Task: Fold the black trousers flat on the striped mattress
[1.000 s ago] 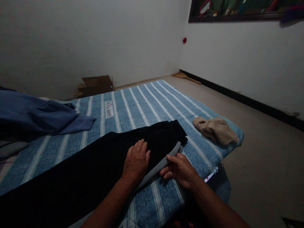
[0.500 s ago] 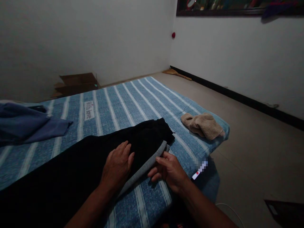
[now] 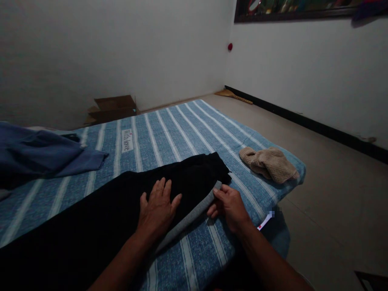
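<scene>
Black trousers [image 3: 100, 218] with a grey side stripe [image 3: 194, 216] lie lengthwise over the striped blue bedcover. My left hand [image 3: 159, 206] rests flat on the black cloth with its fingers spread. At the near edge of the trousers, close to their right end, my right hand [image 3: 230, 206] pinches the grey stripe between thumb and forefinger. Its other fingers are curled beneath. The left part of the trousers runs out of view at the lower left.
The bedcover [image 3: 169, 125] bears a "With love" patch. A beige knitted cloth [image 3: 271, 163] lies near its right corner. Blue clothing [image 3: 51, 149] is heaped at left. Beyond the bed are a cardboard box [image 3: 113, 109] and a broom [image 3: 233, 95] by the wall.
My left hand's fingers have spread apart on the cloth. My right hand has closed on the stripe near its end. The whole view has shifted, so things appear farther right.
</scene>
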The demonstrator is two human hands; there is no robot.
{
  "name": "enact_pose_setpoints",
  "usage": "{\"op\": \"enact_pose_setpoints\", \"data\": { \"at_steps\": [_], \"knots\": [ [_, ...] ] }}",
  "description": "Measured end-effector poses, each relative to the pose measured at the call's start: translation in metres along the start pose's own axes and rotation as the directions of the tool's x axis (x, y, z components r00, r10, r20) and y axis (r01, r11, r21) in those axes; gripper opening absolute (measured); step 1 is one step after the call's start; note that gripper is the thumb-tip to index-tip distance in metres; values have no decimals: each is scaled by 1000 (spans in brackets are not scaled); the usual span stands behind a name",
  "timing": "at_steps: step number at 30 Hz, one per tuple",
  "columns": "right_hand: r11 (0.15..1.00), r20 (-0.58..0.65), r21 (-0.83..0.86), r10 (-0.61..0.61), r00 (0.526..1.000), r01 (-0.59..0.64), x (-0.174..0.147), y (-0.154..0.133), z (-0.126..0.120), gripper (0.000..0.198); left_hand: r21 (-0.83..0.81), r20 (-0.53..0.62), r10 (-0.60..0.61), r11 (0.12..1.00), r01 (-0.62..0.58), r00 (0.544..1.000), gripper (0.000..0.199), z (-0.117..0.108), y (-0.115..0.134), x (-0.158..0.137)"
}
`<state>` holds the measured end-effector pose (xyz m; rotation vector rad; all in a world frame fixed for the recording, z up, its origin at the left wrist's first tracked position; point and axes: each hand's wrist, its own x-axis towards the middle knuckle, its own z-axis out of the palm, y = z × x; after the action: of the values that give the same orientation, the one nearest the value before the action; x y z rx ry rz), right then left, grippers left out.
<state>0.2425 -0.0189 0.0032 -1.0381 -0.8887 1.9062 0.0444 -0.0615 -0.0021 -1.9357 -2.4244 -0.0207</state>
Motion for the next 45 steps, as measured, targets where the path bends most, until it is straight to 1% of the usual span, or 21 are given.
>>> {"op": "enact_pose_setpoints", "data": {
  "at_steps": [2,5,12,15,21,24,25,27,30,33,36,39,41,43,45],
  "knots": [
    [999,-15,-42,-11,1000,11,1,0,-3,37,-3,65,-18,1000,18,998,60,-2,-1,2],
    [995,-32,-94,-21,999,18,3,-2,-8,36,-4,111,-35,999,35,993,66,-4,-2,5],
    [987,-79,-156,-43,996,31,10,-20,-16,37,-43,110,-32,998,37,993,67,-6,-5,2],
    [982,-93,-189,-38,995,20,14,-22,-18,37,-57,82,-11,998,16,997,66,-4,-8,0],
    [969,-125,-249,-27,992,-5,16,-16,-25,28,-54,-13,31,998,-32,999,64,4,-14,-2],
    [961,-142,-275,-22,990,-18,15,-15,-29,27,-55,-73,37,998,-41,997,60,6,-14,-4],
    [958,-148,-285,-19,989,-24,16,-16,-30,27,-55,-105,49,997,-55,993,58,5,-14,-5],
    [952,-158,-304,-11,987,-38,17,-18,-31,27,-51,-191,107,992,-119,976,52,1,-12,-7],
    [948,-154,-314,-3,988,-46,19,-25,-32,28,-62,-323,252,956,-286,912,41,-9,-4,-11],
    [954,-112,-298,0,994,-33,20,-32,-33,30,-134,-382,368,886,-444,848,39,-17,11,-13],
    [964,-58,-265,3,998,-18,21,-37,-32,33,-223,-375,443,810,-543,814,44,-18,27,-15],
    [970,-49,-243,-2,999,-10,22,-36,-29,35,-284,-332,499,756,-589,800,57,-12,40,-19],
    [968,-73,-251,-17,997,-2,23,-34,-27,34,-307,-292,510,751,-584,809,59,-9,44,-22],
    [964,-100,-265,-41,994,13,24,-32,-27,32,-307,-264,502,766,-565,824,54,-6,45,-24],
    [964,-116,-265,-69,991,36,22,-31,-27,29,-291,-264,513,765,-574,817,47,-5,45,-26]
  ]
}}
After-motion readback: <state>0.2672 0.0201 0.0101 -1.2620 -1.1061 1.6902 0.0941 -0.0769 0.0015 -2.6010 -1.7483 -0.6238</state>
